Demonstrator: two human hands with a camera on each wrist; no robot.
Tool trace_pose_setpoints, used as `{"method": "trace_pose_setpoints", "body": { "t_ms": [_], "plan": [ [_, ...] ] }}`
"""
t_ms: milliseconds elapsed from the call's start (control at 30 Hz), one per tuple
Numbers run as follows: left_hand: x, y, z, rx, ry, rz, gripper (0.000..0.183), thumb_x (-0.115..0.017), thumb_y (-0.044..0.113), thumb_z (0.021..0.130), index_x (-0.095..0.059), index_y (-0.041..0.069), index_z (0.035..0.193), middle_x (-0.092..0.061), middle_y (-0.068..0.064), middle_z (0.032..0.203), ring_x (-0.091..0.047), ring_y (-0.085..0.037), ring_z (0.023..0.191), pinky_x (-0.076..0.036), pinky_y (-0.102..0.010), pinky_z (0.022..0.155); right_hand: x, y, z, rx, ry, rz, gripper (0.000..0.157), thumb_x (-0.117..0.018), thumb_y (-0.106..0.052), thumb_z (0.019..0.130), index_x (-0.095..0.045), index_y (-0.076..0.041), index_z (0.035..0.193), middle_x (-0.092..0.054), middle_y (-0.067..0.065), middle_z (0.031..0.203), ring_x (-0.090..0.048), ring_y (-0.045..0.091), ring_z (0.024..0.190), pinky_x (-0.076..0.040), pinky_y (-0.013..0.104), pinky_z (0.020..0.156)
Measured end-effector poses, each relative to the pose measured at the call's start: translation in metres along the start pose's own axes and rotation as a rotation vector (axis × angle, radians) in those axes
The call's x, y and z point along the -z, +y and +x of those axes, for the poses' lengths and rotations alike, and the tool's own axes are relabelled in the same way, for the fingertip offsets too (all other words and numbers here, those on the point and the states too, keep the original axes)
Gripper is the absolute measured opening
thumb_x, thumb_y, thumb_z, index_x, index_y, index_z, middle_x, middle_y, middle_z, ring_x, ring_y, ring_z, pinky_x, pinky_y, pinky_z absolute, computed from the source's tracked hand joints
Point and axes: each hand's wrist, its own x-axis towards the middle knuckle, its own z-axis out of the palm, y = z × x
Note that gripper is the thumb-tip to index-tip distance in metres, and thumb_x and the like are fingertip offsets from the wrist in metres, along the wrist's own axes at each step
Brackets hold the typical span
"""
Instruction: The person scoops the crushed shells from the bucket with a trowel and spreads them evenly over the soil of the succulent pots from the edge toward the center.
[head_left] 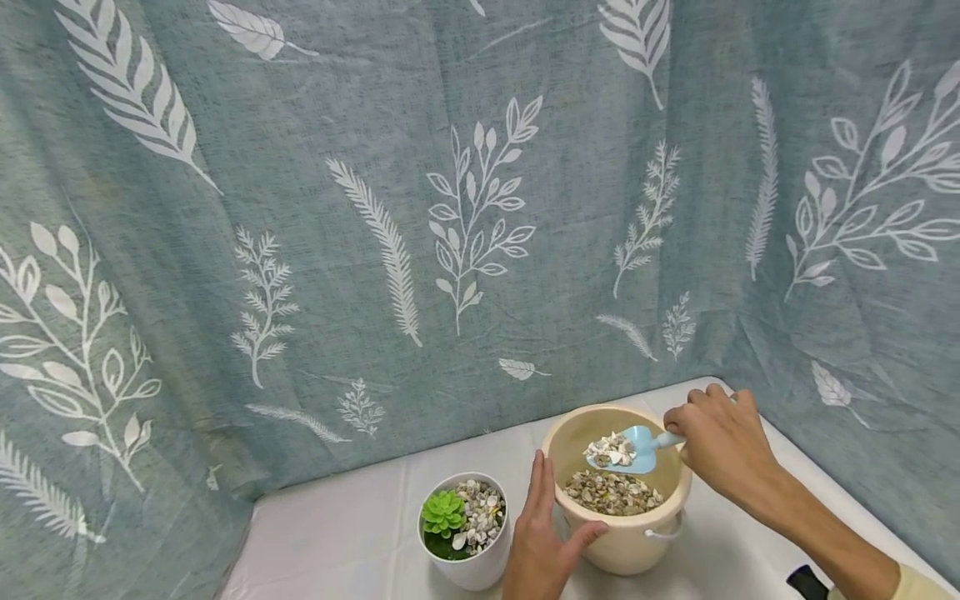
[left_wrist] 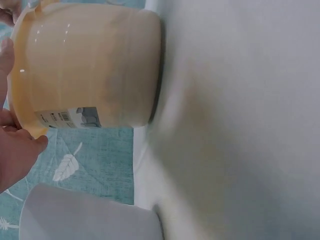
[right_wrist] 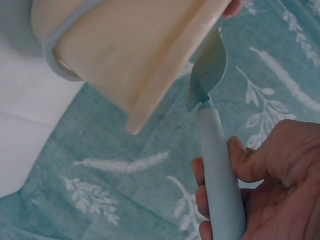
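My right hand point(head_left: 723, 442) grips the handle of a light blue garden trowel point(head_left: 643, 450), fingers and thumb wrapped round it in the right wrist view. Small pale stones point(head_left: 611, 451) lie heaped on its blade, which hangs over the mouth of a cream bucket point(head_left: 557, 433). Inside the bucket is a layer of mixed gravel point(head_left: 611, 493). Spread against the bucket's near left side, my left hand point(head_left: 542, 537) touches the rim with straight fingers and thumb apart. To its left stands a white pot point(head_left: 468, 573) holding a green succulent point(head_left: 443, 512) and pale stones.
A light cloth-covered table point(head_left: 337, 525) carries both containers. Behind and to the right hangs a teal curtain point(head_left: 480, 375) with white leaf prints. The bucket's handle point(head_left: 663, 533) hangs down on its front right side. A dark object point(head_left: 807, 582) shows beside the right sleeve.
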Motion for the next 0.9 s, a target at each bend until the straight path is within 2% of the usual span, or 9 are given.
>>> {"method": "trace_pose_setpoints", "body": {
  "t_ms": [233,300,400,500,567,667,800,900],
  "plan": [
    [0.028,-0.008,-0.012,-0.006,-0.004,0.024,0.100,-0.085,0.049,0.082,-0.044,-0.003,0.156,-0.044,-0.022,0.163,-0.053,-0.042,0.143,-0.051,-0.053,0.112,0.009,-0.021,0.006,0.027,0.014,0.016,0.032,-0.077,0.009,0.070,-0.072,-0.022,0.068,-0.054,-0.002,0.063,-0.041,0.019,0.065,-0.031,0.040,0.066],
    [0.038,-0.012,-0.014,0.010,0.026,0.040,0.097,-0.087,0.045,0.081,-0.046,0.000,0.156,-0.047,-0.020,0.162,-0.054,-0.041,0.143,-0.052,-0.054,0.111,0.010,-0.027,0.007,0.040,0.019,0.030,0.033,-0.077,0.010,0.070,-0.073,-0.022,0.069,-0.057,-0.002,0.065,-0.044,0.019,0.067,-0.034,0.042,0.068],
    [0.055,-0.020,-0.017,0.046,0.108,0.044,0.093,-0.089,0.041,0.079,-0.049,0.006,0.156,-0.050,-0.018,0.160,-0.055,-0.040,0.143,-0.053,-0.056,0.110,0.011,-0.037,0.010,0.063,0.019,0.060,0.035,-0.077,0.012,0.069,-0.074,-0.023,0.071,-0.061,-0.002,0.068,-0.048,0.019,0.069,-0.037,0.045,0.070],
    [0.074,-0.033,-0.023,0.098,0.186,0.052,0.091,-0.090,0.039,0.080,-0.049,0.011,0.156,-0.049,-0.019,0.160,-0.054,-0.045,0.142,-0.054,-0.060,0.107,0.008,-0.054,0.015,0.095,0.015,0.097,0.038,-0.078,0.013,0.068,-0.075,-0.024,0.072,-0.062,-0.003,0.070,-0.048,0.018,0.069,-0.037,0.044,0.070],
    [0.085,-0.043,-0.028,0.143,0.208,0.043,0.093,-0.091,0.037,0.079,-0.047,0.012,0.157,-0.046,-0.023,0.161,-0.051,-0.050,0.143,-0.053,-0.063,0.105,0.005,-0.066,0.018,0.117,0.015,0.121,0.038,-0.081,0.013,0.067,-0.076,-0.024,0.073,-0.063,-0.003,0.071,-0.048,0.018,0.070,-0.035,0.042,0.070],
    [0.099,-0.058,-0.035,0.252,0.190,0.010,0.103,-0.092,0.038,0.077,-0.039,0.010,0.162,-0.037,-0.027,0.165,-0.042,-0.056,0.147,-0.048,-0.069,0.108,-0.002,-0.086,0.021,0.150,0.016,0.151,0.039,-0.081,0.013,0.066,-0.075,-0.025,0.073,-0.062,-0.005,0.070,-0.046,0.015,0.069,-0.033,0.038,0.070],
    [0.111,-0.073,-0.043,0.439,0.112,-0.061,0.121,-0.095,0.044,0.072,-0.028,0.005,0.165,-0.033,-0.029,0.167,-0.036,-0.056,0.151,-0.041,-0.071,0.115,-0.015,-0.113,0.024,0.207,0.008,0.154,0.037,-0.079,0.010,0.063,-0.078,-0.025,0.076,-0.062,-0.006,0.071,-0.045,0.014,0.071,-0.033,0.037,0.071],
    [0.114,-0.080,-0.045,0.533,0.032,-0.130,0.126,-0.094,0.048,0.073,-0.022,-0.001,0.165,-0.033,-0.032,0.166,-0.038,-0.056,0.149,-0.041,-0.069,0.116,-0.024,-0.133,0.024,0.243,-0.007,0.127,0.036,-0.077,0.008,0.062,-0.081,-0.024,0.078,-0.062,-0.004,0.070,-0.045,0.014,0.070,-0.034,0.037,0.070]
  ]
}}
